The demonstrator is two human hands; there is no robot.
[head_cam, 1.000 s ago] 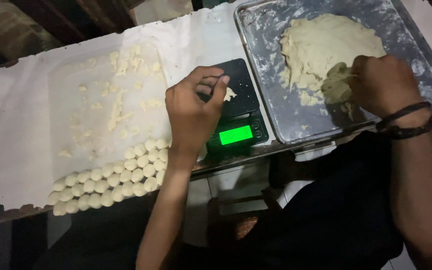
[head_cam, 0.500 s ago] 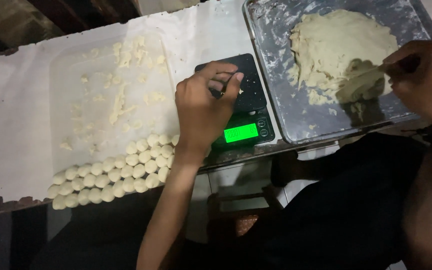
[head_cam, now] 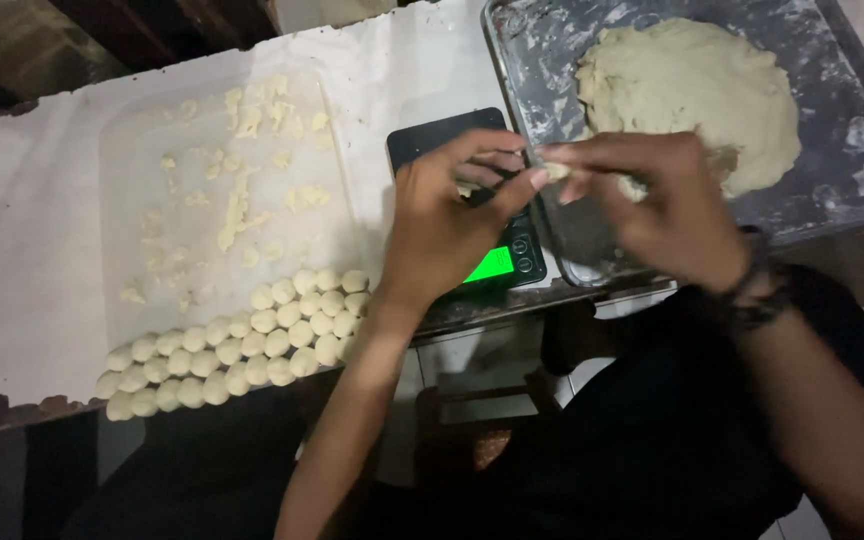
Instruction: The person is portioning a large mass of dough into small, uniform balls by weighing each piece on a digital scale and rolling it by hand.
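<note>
My left hand (head_cam: 447,215) hovers over a small black kitchen scale (head_cam: 452,135) with a lit green display (head_cam: 489,266). Its fingers curl around a small bit of dough. My right hand (head_cam: 652,205) meets it above the scale's right edge, pinching a little piece of pale dough (head_cam: 555,172) between thumb and fingertips. Behind the right hand a big flat lump of dough (head_cam: 692,85) lies in a floured metal tray (head_cam: 552,60). Most of the scale's platform is hidden under both hands.
A clear plastic sheet (head_cam: 152,190) on the white-covered table carries scattered dough scraps (head_cam: 242,205) and several rows of small dough balls (head_cam: 242,340) along the front edge. The table edge runs just below the balls, with dark floor and tiles beneath.
My right hand left the dough lump in the tray and came left with a pinched piece to meet my left hand over the scale. The left hand stayed over the scale.
</note>
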